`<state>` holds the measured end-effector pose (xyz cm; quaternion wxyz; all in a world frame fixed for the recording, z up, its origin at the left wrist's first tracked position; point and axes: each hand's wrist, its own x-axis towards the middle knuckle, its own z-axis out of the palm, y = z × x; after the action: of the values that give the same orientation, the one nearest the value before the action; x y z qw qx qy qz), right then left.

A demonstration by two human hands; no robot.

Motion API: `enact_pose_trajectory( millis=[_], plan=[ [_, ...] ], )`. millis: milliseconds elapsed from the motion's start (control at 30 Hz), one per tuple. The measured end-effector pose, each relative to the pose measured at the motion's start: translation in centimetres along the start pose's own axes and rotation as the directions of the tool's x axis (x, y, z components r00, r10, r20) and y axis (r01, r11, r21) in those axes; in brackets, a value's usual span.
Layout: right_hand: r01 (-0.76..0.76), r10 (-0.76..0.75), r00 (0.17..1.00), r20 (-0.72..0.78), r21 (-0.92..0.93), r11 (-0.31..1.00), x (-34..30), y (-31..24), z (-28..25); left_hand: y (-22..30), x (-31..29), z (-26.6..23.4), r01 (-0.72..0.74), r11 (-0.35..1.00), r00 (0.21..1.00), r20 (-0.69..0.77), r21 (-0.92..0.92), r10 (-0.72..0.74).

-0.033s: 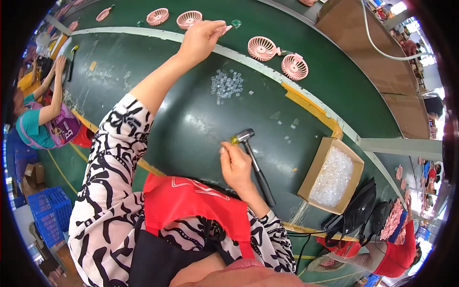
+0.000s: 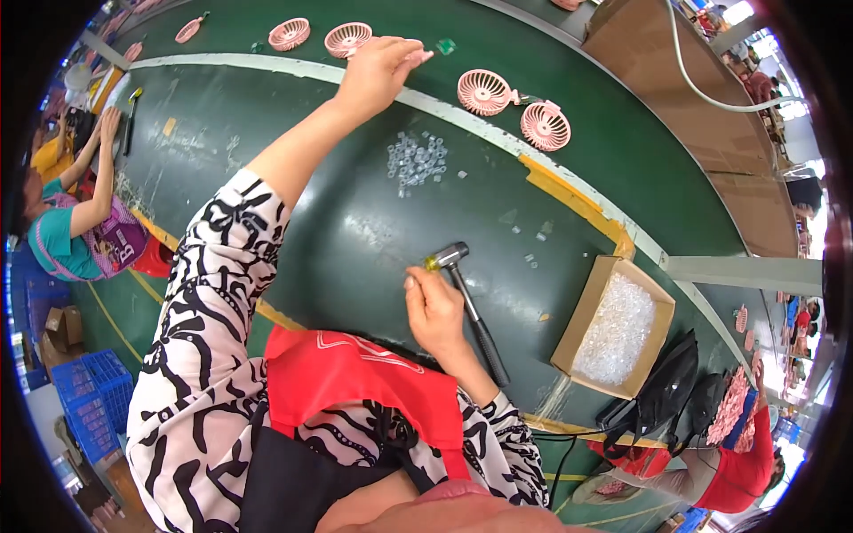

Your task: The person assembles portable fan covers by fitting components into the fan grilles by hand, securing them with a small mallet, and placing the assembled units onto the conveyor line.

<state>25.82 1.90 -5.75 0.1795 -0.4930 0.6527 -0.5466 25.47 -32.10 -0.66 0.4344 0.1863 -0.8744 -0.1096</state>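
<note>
My left hand (image 2: 380,73) reaches far over the white rail to the green belt, its fingers closed on a pink plastic fan part (image 2: 418,57); most of that part is hidden by the hand. A small green piece (image 2: 446,46) shows just beyond its tip. My right hand (image 2: 434,311) is low over the dark table, thumb and fingers drawn together. What they hold, if anything, is too small to make out. Just beside these fingertips lies a hammer (image 2: 471,298) with a yellow-tipped metal head and black grip. Farther off is a pile of small clear pieces (image 2: 416,162).
Pink round fan grilles (image 2: 484,92) lie along the belt. A cardboard box (image 2: 582,324) of clear pieces stands at the right, near black bags (image 2: 671,377). At the far left a co-worker (image 2: 75,231) sits by another hammer (image 2: 132,120). Yellow tape (image 2: 573,197) lines the table edge.
The small green piece has shifted slightly right beyond my left hand. My right hand has hardly moved beside the hammer.
</note>
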Motion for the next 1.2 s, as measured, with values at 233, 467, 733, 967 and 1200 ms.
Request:
enact_pose_trajectory(
  millis=[233, 467, 733, 967, 1200],
  plan=[
    [0.000, 0.000, 1.000, 0.008, 0.071, 0.998, 0.1, 0.3, -0.4, 4.5, 0.1, 8.7, 0.120, 0.986, 0.865, 0.475, 0.120, -0.163],
    [-0.009, 0.004, 0.999, 0.050, 0.105, 0.994, 0.1, 0.5, -0.5, 4.1, -0.3, 10.1, 0.038, 0.999, 0.921, 0.388, -0.009, -0.031],
    [-0.035, 0.031, 0.998, 0.055, 0.073, 0.997, 0.2, 0.2, -0.8, -1.7, 0.8, 4.5, 0.240, 0.950, 0.969, 0.015, 0.201, -0.248],
    [-0.042, 0.037, 0.997, 0.066, 0.076, 0.996, 0.2, 0.0, -0.7, -6.4, -0.9, 3.6, 0.361, 0.907, 0.921, 0.069, 0.216, -0.383],
    [-0.061, 0.056, 0.997, 0.061, 0.083, 0.995, 0.3, 0.2, -0.6, -3.8, -2.4, -1.0, 0.444, 0.895, 0.895, -0.024, -0.044, -0.445]
  ],
)
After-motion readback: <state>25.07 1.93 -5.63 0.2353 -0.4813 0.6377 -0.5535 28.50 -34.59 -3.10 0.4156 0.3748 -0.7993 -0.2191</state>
